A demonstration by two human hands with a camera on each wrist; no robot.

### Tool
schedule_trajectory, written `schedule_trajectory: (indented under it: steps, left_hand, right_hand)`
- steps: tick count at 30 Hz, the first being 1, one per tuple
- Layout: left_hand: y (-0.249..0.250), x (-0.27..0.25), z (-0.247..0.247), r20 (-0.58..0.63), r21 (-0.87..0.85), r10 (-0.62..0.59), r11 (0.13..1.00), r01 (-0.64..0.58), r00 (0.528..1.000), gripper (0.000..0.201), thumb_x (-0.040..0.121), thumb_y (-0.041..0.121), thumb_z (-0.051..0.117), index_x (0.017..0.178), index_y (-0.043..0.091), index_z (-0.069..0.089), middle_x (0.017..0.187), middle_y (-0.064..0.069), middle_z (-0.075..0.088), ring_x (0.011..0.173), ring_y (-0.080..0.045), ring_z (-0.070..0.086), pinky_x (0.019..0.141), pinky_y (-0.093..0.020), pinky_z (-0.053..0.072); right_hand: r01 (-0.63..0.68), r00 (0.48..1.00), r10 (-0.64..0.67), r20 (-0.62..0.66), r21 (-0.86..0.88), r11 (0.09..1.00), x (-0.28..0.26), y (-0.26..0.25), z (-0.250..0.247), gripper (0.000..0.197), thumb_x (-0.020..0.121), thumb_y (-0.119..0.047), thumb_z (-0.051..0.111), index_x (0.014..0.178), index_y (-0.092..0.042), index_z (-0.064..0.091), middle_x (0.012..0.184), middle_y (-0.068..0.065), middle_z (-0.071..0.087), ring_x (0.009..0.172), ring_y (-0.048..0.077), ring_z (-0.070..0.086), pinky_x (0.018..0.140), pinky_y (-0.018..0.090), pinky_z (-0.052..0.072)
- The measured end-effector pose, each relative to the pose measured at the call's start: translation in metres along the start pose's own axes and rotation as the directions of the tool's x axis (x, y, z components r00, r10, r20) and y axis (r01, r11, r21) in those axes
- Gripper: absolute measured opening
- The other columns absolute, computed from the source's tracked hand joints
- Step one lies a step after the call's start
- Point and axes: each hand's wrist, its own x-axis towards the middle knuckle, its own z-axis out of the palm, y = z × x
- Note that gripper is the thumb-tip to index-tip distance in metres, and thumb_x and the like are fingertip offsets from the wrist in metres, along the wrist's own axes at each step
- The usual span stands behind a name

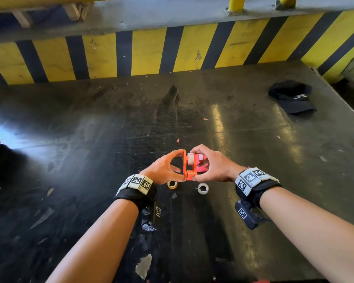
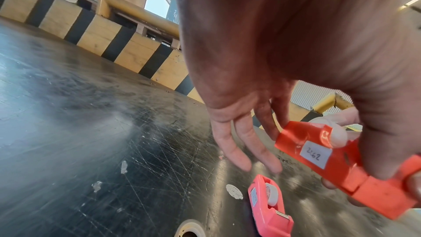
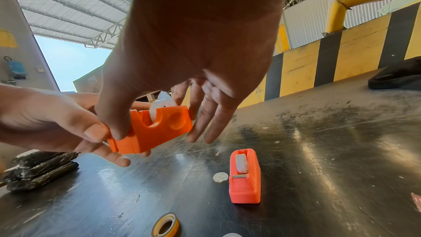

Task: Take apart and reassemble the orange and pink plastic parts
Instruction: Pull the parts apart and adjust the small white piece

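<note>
Aloft, orange dispenser between left hand and right hand

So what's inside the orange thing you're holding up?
A white tape roll sits in the slot of the orange dispenser, sticking out above. Its lower half is hidden by the orange wall and the thumb.

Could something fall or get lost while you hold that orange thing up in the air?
Maybe. Both hands, left and right, pinch the orange tape holder only by its ends, so it could slip. Its white roll sticks out on top and might pop free toward the loose rolls below.
</note>
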Motion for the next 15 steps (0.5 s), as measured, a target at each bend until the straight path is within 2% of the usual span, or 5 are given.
schedule_trajectory:
  steps: [3, 6, 8, 12, 15]
  left_hand:
    - [0.001, -0.001, 0.000, 0.002, -0.022, -0.009, 1.000, 0.009, 1.000, 0.102, 0.077, 0.013, 0.086, 0.159, 0.031, 0.027, 0.154, 0.000, 0.051, 0.109, -0.018, 0.074, 0.103, -0.051, 0.056]
    - [0.000, -0.002, 0.002, 0.024, -0.050, -0.037, 0.998, 0.039, 0.999, 0.104, 0.079, 0.009, 0.083, 0.161, 0.028, 0.022, 0.129, -0.006, 0.073, 0.105, -0.018, 0.077, 0.109, -0.053, 0.050]
    - [0.002, -0.004, 0.003, 0.030, -0.055, -0.045, 0.997, 0.047, 0.999, 0.103, 0.082, 0.005, 0.081, 0.162, 0.028, 0.019, 0.120, -0.009, 0.077, 0.106, -0.020, 0.077, 0.111, -0.053, 0.048]
    - [0.006, -0.008, 0.002, 0.046, -0.083, -0.034, 0.996, 0.037, 0.998, 0.102, 0.086, 0.003, 0.078, 0.163, 0.026, 0.016, 0.120, -0.006, 0.076, 0.108, -0.020, 0.076, 0.112, -0.048, 0.048]
    - [0.007, -0.009, 0.002, 0.059, -0.106, -0.017, 0.994, 0.023, 0.998, 0.104, 0.085, 0.003, 0.079, 0.164, 0.023, 0.015, 0.133, -0.007, 0.070, 0.110, -0.021, 0.075, 0.115, -0.045, 0.045]
  right_hand:
    - [-0.001, 1.000, 0.001, -0.007, 0.006, 1.000, -0.002, -0.002, -0.001, 0.080, 0.066, -0.038, 0.091, 0.131, -0.038, 0.045, 0.128, 0.000, 0.061, 0.106, 0.016, 0.067, 0.089, 0.036, 0.061]
    - [0.000, 1.000, 0.000, -0.003, 0.012, 1.000, -0.005, -0.004, -0.002, 0.079, 0.068, -0.035, 0.091, 0.132, -0.036, 0.046, 0.128, 0.000, 0.062, 0.106, 0.015, 0.068, 0.090, 0.036, 0.061]
    - [-0.003, 1.000, 0.003, -0.001, 0.020, 1.000, -0.007, -0.005, -0.002, 0.080, 0.067, -0.037, 0.091, 0.133, -0.037, 0.046, 0.128, 0.000, 0.061, 0.106, 0.015, 0.068, 0.091, 0.037, 0.062]
    - [-0.006, 1.000, 0.007, -0.019, 0.041, 0.999, -0.010, -0.006, -0.002, 0.082, 0.062, -0.046, 0.088, 0.132, -0.040, 0.047, 0.128, 0.000, 0.062, 0.104, 0.013, 0.069, 0.089, 0.034, 0.061]
    - [-0.001, 1.000, 0.002, -0.024, 0.060, 0.998, -0.013, -0.008, -0.004, 0.080, 0.065, -0.042, 0.089, 0.133, -0.039, 0.047, 0.128, -0.001, 0.062, 0.105, 0.013, 0.069, 0.090, 0.035, 0.061]
